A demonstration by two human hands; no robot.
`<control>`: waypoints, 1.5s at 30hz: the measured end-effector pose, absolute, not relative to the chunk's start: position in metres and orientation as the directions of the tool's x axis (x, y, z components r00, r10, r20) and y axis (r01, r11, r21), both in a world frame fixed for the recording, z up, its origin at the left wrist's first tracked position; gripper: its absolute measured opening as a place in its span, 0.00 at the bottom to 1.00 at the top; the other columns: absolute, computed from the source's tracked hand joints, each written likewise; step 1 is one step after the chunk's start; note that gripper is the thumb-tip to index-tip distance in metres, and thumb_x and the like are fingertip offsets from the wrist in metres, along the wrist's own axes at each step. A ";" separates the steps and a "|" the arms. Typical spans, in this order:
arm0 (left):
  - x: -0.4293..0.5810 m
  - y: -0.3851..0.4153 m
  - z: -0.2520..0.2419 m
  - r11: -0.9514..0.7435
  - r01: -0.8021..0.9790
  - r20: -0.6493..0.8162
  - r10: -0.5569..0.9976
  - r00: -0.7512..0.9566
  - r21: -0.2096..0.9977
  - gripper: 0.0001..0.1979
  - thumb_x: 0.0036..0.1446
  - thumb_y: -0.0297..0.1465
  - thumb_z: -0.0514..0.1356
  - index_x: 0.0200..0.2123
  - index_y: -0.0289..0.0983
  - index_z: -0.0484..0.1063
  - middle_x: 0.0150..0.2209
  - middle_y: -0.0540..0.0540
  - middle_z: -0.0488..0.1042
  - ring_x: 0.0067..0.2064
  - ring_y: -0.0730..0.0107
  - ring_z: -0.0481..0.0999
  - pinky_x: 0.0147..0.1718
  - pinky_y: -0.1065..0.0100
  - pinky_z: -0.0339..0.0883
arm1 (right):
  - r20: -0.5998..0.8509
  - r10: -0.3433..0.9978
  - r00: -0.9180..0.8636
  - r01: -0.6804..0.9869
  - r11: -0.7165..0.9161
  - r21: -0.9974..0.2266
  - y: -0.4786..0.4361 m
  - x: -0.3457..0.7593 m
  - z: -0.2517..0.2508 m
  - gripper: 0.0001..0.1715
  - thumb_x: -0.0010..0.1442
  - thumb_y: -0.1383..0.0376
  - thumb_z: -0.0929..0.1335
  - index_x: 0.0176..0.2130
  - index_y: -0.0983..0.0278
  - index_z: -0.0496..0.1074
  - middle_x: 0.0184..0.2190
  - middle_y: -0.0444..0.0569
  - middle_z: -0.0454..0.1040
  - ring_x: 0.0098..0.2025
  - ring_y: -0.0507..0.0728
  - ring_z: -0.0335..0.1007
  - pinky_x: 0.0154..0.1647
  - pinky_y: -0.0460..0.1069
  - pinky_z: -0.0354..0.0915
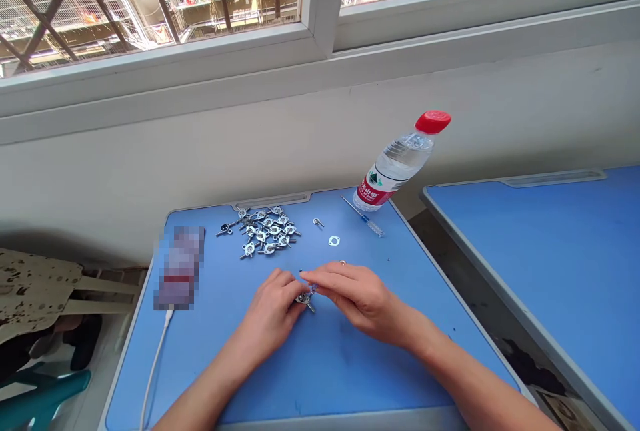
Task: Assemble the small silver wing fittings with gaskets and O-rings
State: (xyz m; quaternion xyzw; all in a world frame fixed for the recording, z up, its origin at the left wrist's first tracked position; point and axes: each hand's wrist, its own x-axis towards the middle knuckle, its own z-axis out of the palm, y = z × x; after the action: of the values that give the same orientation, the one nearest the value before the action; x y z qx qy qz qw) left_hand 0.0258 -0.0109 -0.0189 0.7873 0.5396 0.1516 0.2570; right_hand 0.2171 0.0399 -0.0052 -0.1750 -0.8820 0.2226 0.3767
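Note:
Over the middle of the blue desk (320, 364), my left hand (275, 304) has its fingers closed on a small metal part (304, 298) with a short pin sticking out toward the lower right. My right hand (357, 294) is just to the right, its fingers pressed together around a small, thin, clear-looking item at the metal part; its full shape is hidden. A pile of similar metal parts (267, 231) lies beyond my left hand. Behind my right hand are a flat metal plate with a hole (334, 241) and a single small metal part (318, 222).
A water bottle with a red cap (395, 171) stands at the back right, beside a blue-and-clear pen (367, 220). A pixelated, phone-like object (180, 268) with a white cable (157, 358) lies at the left. Another blue desk (560, 238) stands to the right.

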 end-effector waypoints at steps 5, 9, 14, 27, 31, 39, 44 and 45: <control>0.026 -0.012 -0.018 -0.284 0.772 -0.043 0.927 0.373 0.568 0.10 0.58 0.20 0.61 0.39 0.40 0.72 0.37 0.48 0.73 0.41 0.62 0.69 0.39 0.65 0.65 | 0.625 0.478 -0.618 0.222 0.868 -0.445 0.039 0.215 -0.008 0.11 0.69 0.70 0.61 0.49 0.64 0.70 0.34 0.51 0.77 0.33 0.54 0.73 0.30 0.48 0.69; 0.026 -0.012 -0.019 -0.278 0.758 -0.040 0.928 0.370 0.590 0.11 0.58 0.19 0.59 0.40 0.39 0.72 0.39 0.48 0.73 0.42 0.62 0.69 0.41 0.64 0.65 | 0.569 0.471 -0.674 0.185 0.853 -0.487 0.038 0.216 -0.003 0.18 0.70 0.72 0.58 0.56 0.66 0.66 0.43 0.56 0.77 0.42 0.56 0.75 0.35 0.49 0.71; 0.026 -0.012 -0.020 -0.301 0.774 -0.019 0.927 0.374 0.557 0.09 0.59 0.19 0.58 0.36 0.39 0.71 0.33 0.49 0.70 0.38 0.64 0.67 0.37 0.65 0.63 | 0.594 0.450 -0.667 0.178 0.870 -0.460 0.034 0.213 -0.002 0.16 0.69 0.73 0.59 0.52 0.64 0.68 0.35 0.50 0.78 0.35 0.54 0.74 0.31 0.47 0.68; 0.026 -0.011 -0.022 -0.315 0.778 -0.023 0.921 0.389 0.543 0.07 0.60 0.21 0.58 0.35 0.38 0.70 0.33 0.49 0.70 0.37 0.64 0.68 0.38 0.65 0.62 | 0.573 0.460 -0.678 0.147 0.849 -0.507 0.031 0.215 0.002 0.18 0.69 0.74 0.57 0.53 0.65 0.68 0.38 0.52 0.78 0.38 0.54 0.74 0.34 0.47 0.69; 0.027 -0.011 -0.022 -0.318 0.778 -0.024 0.919 0.392 0.542 0.07 0.63 0.24 0.57 0.31 0.38 0.67 0.31 0.49 0.69 0.36 0.64 0.67 0.35 0.66 0.61 | 0.630 0.502 -0.593 0.252 0.858 -0.447 0.029 0.210 -0.004 0.10 0.70 0.67 0.61 0.39 0.64 0.70 0.25 0.46 0.73 0.25 0.52 0.66 0.27 0.47 0.62; 0.026 -0.011 -0.021 -0.289 0.763 -0.041 0.924 0.381 0.578 0.07 0.60 0.22 0.57 0.39 0.40 0.70 0.37 0.48 0.72 0.40 0.62 0.69 0.40 0.62 0.65 | 0.590 0.442 -0.676 0.270 0.893 -0.360 0.033 0.215 -0.003 0.18 0.69 0.71 0.58 0.56 0.66 0.66 0.35 0.52 0.77 0.32 0.54 0.73 0.28 0.47 0.67; 0.026 -0.011 -0.020 -0.278 0.763 -0.051 0.925 0.376 0.584 0.09 0.59 0.20 0.58 0.39 0.39 0.71 0.37 0.48 0.72 0.40 0.62 0.69 0.40 0.63 0.66 | 0.531 0.458 -0.713 0.219 0.864 -0.453 0.033 0.218 0.001 0.21 0.68 0.75 0.56 0.56 0.66 0.65 0.38 0.53 0.78 0.36 0.55 0.74 0.31 0.48 0.69; 0.026 -0.011 -0.020 -0.276 0.771 -0.057 0.926 0.374 0.574 0.08 0.59 0.20 0.58 0.38 0.39 0.71 0.36 0.48 0.71 0.40 0.62 0.69 0.39 0.63 0.65 | 0.542 0.471 -0.696 0.241 0.864 -0.442 0.033 0.218 0.001 0.17 0.69 0.73 0.57 0.52 0.66 0.68 0.33 0.51 0.77 0.32 0.54 0.73 0.28 0.48 0.67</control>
State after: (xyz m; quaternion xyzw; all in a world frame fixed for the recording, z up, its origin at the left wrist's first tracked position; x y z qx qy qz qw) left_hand 0.0261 -0.0114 -0.0199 0.7852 0.5402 0.1459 0.2652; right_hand 0.2177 0.0334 0.0005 -0.1966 -0.9048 0.1709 0.3368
